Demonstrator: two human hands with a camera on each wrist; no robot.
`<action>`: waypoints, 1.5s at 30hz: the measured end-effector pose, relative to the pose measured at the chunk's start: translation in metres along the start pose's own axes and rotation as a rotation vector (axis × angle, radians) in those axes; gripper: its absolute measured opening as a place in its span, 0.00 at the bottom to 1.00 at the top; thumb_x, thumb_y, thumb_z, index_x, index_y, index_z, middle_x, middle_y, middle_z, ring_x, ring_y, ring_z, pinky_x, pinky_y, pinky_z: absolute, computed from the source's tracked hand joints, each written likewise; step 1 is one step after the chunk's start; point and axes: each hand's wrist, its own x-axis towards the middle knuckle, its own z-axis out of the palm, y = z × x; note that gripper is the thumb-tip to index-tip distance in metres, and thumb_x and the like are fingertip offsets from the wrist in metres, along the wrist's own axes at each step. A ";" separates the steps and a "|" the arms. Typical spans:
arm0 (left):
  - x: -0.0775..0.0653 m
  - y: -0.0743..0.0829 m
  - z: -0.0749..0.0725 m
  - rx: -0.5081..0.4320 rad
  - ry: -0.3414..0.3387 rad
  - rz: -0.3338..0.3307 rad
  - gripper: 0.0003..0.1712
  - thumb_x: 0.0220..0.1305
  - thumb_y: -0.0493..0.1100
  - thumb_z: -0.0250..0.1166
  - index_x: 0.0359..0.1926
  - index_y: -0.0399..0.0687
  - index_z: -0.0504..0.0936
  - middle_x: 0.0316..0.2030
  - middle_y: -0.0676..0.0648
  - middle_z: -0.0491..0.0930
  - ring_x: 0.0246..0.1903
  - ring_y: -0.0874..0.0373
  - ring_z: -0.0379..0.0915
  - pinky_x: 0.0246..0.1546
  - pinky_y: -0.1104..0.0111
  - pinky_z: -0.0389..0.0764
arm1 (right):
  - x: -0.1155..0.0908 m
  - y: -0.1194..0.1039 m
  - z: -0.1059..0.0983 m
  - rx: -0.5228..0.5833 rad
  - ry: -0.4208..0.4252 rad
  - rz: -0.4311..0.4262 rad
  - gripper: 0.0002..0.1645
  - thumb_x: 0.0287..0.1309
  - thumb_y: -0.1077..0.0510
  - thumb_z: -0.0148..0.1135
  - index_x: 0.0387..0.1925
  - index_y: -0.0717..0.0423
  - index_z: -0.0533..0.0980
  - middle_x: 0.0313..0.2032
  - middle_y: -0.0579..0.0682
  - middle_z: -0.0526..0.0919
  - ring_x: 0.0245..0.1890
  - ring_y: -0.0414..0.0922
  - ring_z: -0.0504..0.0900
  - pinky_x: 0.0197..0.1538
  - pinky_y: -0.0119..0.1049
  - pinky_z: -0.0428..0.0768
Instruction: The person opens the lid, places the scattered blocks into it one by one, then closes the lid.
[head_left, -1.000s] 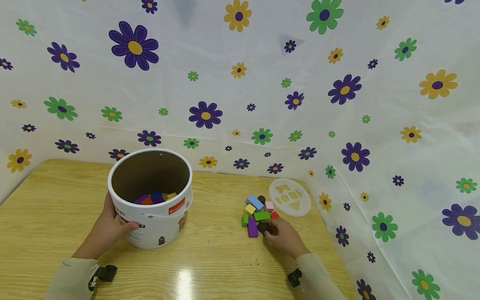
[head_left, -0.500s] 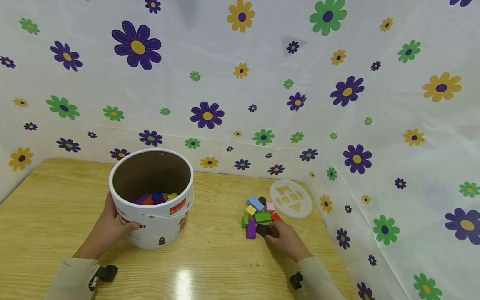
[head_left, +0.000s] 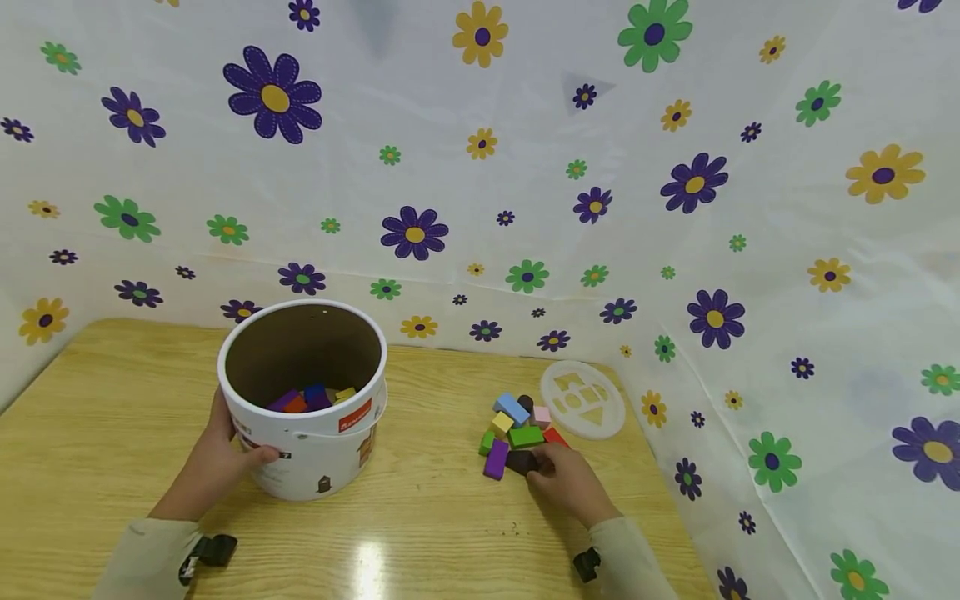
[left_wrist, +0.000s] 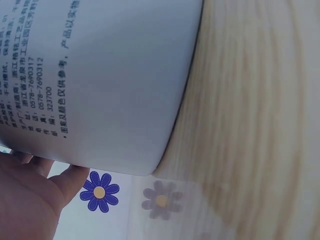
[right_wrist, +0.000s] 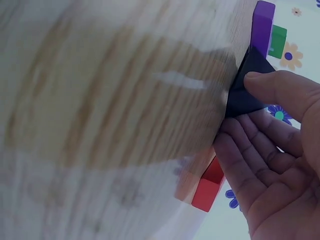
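My left hand (head_left: pixel 210 462) holds the side of a white bucket (head_left: pixel 315 454), thumb on its front wall and fingers round the left side. Inside the bucket lie several coloured blocks (head_left: pixel 296 402). On the right, my right hand (head_left: pixel 573 483) pinches a black block (head_left: pixel 522 462), which shows a triangular face in the right wrist view, with the thumb (right_wrist: pixel 265 82) laid over it. The block sits low at the table, its tip right at a purple block (head_left: pixel 496 460). A red block (right_wrist: pixel 207 187) lies beside the fingers, partly hidden by the hand in the head view.
Beyond the hand are small green (head_left: pixel 487 442), long green (head_left: pixel 526 437), yellow (head_left: pixel 502 424), blue (head_left: pixel 512 408), pink (head_left: pixel 541 417) and dark round (head_left: pixel 526 403) blocks. A white stencil plate (head_left: pixel 583 400) with cut-out shapes lies behind them. Flowered cloth (head_left: pixel 450 175) walls the wooden table (head_left: pixel 427 533).
My right hand has turned the black block and moved it slightly left. The purple block has tilted and slid left, and the small green block has shifted a little left. Left hand and bucket stay put.
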 end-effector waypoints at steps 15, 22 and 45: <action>-0.001 -0.001 0.000 0.011 0.005 -0.002 0.65 0.66 0.54 0.72 0.80 0.79 0.28 0.81 0.36 0.40 0.76 0.23 0.39 0.65 0.20 0.45 | -0.005 0.009 0.003 0.117 0.045 0.023 0.16 0.58 0.60 0.76 0.49 0.55 0.84 0.43 0.48 0.88 0.45 0.45 0.86 0.52 0.46 0.87; -0.001 -0.002 -0.001 0.011 0.009 -0.004 0.65 0.66 0.51 0.72 0.80 0.78 0.28 0.81 0.35 0.40 0.75 0.22 0.40 0.66 0.21 0.45 | -0.005 0.008 0.003 0.214 0.052 0.054 0.17 0.59 0.61 0.75 0.50 0.55 0.84 0.44 0.47 0.87 0.46 0.46 0.86 0.54 0.46 0.87; 0.000 0.000 -0.002 0.021 0.002 0.010 0.67 0.64 0.53 0.74 0.80 0.81 0.29 0.82 0.37 0.40 0.75 0.22 0.42 0.64 0.20 0.48 | 0.019 -0.051 -0.041 0.325 0.277 -0.281 0.18 0.65 0.64 0.70 0.56 0.57 0.80 0.50 0.52 0.83 0.51 0.52 0.86 0.55 0.51 0.87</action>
